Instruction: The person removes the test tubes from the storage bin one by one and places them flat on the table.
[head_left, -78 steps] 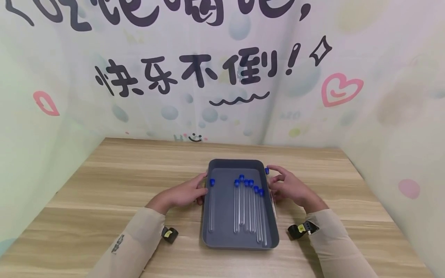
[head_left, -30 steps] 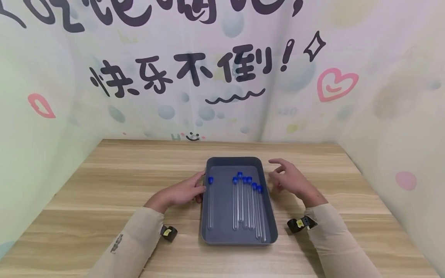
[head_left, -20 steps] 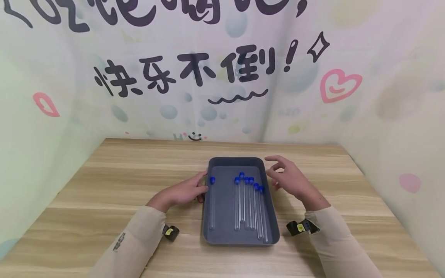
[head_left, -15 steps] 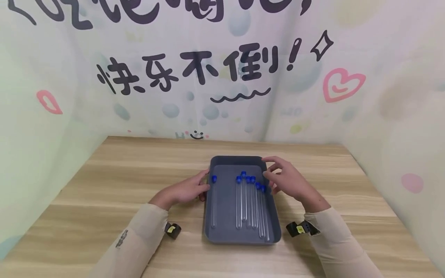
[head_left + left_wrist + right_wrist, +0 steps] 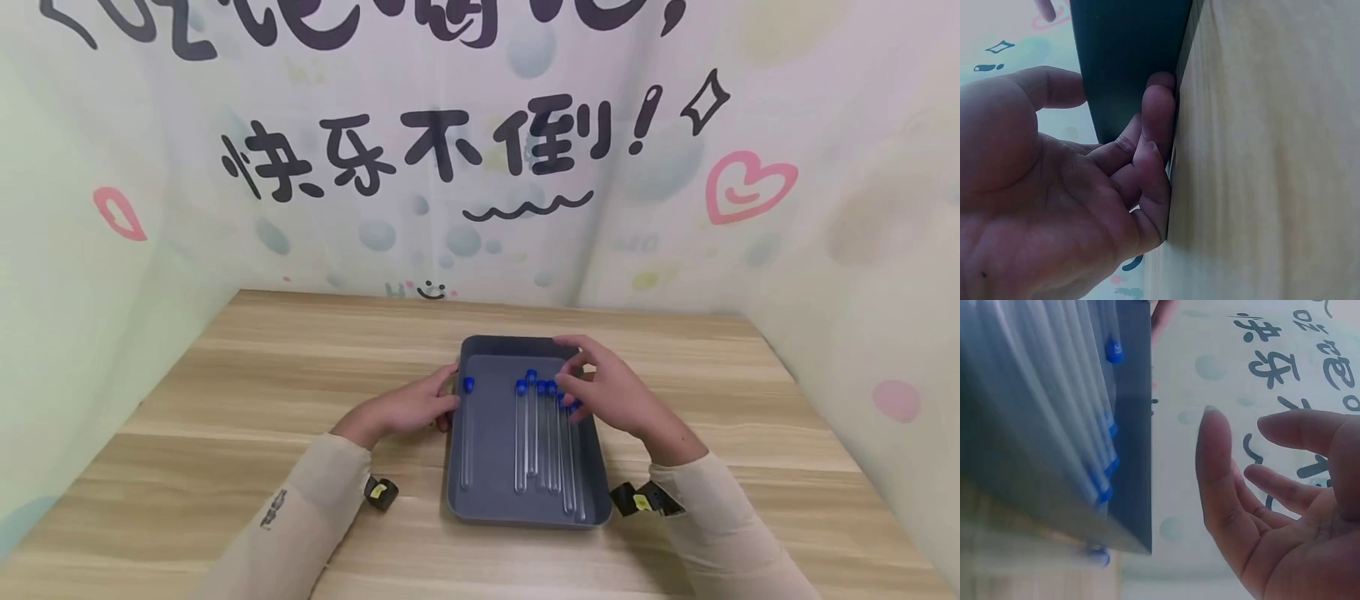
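A grey tray [image 5: 487, 508] lies on the table, holding several clear, blue-capped test tubes. One test tube [image 5: 467, 442] lies along the left wall; a group of test tubes [image 5: 521, 442] lies side by side toward the right. My left hand [image 5: 405, 410] holds the tray's left side, thumb at the rim and curled fingers low against the outer wall in the left wrist view. Above the tray's right rim, my right hand [image 5: 611, 396] hovers with fingers loosely bent and nothing between them, partly covering the rightmost caps. In the right wrist view, a blue cap [image 5: 1099, 555] shows outside the tray.
The tray stands on a wood-grain table [image 5: 300, 350]. A printed cloth backdrop [image 5: 360, 250] rises behind the table and along both sides. Black wrist cameras hang beneath both cuffs, the left camera [image 5: 382, 493] close to the tray's left side.
Earlier my right hand held a capped test tube outside the tray's right wall; it has let go and moved left over the rim. My left hand stays at the tray's left side.
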A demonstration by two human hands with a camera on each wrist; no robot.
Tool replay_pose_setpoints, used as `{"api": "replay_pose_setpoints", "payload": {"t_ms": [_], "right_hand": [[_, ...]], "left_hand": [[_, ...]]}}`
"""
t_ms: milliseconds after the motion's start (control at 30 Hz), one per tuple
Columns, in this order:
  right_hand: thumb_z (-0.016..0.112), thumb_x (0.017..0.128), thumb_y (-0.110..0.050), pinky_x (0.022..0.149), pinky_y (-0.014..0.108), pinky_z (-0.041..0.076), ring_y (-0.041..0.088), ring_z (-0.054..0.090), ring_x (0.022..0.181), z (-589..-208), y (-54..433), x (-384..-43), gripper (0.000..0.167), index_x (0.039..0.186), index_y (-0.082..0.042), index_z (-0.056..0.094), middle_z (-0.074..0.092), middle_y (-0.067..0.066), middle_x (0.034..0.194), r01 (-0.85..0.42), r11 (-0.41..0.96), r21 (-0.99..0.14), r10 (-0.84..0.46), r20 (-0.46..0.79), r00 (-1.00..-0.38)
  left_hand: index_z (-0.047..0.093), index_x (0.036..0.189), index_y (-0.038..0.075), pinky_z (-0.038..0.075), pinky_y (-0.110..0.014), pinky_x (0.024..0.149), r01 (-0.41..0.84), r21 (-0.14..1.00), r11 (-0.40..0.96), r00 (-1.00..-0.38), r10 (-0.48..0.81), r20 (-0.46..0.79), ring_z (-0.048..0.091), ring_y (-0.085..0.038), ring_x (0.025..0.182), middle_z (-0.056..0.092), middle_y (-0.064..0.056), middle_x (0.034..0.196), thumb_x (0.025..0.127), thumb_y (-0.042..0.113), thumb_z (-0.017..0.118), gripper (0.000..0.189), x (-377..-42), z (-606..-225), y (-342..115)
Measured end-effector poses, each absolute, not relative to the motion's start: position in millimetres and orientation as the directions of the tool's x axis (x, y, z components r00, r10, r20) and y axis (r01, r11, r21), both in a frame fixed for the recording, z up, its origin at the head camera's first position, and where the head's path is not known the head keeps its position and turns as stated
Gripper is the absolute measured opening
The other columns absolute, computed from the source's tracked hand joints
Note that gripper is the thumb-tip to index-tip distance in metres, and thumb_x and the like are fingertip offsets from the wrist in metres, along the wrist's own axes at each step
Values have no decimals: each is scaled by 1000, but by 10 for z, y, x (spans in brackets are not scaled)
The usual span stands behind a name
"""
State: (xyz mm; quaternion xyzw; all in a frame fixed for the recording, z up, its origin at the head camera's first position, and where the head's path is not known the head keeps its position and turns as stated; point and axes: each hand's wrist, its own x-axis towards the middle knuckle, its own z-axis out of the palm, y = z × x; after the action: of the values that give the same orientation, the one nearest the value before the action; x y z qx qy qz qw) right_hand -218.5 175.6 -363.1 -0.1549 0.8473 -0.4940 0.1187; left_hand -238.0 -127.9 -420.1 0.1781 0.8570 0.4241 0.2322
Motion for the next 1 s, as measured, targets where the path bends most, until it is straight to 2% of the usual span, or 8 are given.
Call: {"api": "replay_pose_setpoints", "payload": {"t_ms": [233, 467, 700, 1000], "right_hand": [[57, 100, -15, 69, 50, 60, 34, 67, 87, -3554, 1556, -2262, 57, 153, -15, 35, 56, 21, 119, -166, 467, -868, -410, -47, -911], [57, 100, -14, 65, 39, 61, 35, 67, 87, -3571, 1378, -2336, 54, 151, -13, 38, 57, 21, 122, -148, 477, -866, -416, -74, -906], [58, 99, -16, 70, 47, 61, 38, 69, 92, -3625, 1210, -2368, 56, 151, -11, 39, 56, 25, 126, -117, 437, -892, -434, -95, -896], [59, 99, -16, 70, 46, 61, 33, 70, 87, -3742, 1036, -2390, 57, 152, -12, 39, 56, 24, 127, -78, 404, -912, -467, -132, -874]], "left_hand": [[9, 162, 18, 49, -32, 75, 102, 809, 578, -836, 491, -246, 63, -20, 79, 67, -7, 85, 105, 22, 43, 67, -2393, -4194, -1272], [5, 162, 18, 52, -32, 69, 114, 835, 539, -810, 537, -237, 62, -21, 69, 66, -8, 76, 105, 20, 39, 67, -2389, -4194, -1260], [7, 162, 22, 52, -34, 71, 102, 845, 524, -810, 537, -235, 62, -23, 71, 66, -9, 81, 105, 21, 38, 65, -2373, -4215, -1275], [4, 162, 23, 51, -34, 72, 94, 855, 509, -810, 539, -232, 62, -23, 71, 66, -9, 84, 104, 21, 39, 68, -2356, -4218, -1274]]}}
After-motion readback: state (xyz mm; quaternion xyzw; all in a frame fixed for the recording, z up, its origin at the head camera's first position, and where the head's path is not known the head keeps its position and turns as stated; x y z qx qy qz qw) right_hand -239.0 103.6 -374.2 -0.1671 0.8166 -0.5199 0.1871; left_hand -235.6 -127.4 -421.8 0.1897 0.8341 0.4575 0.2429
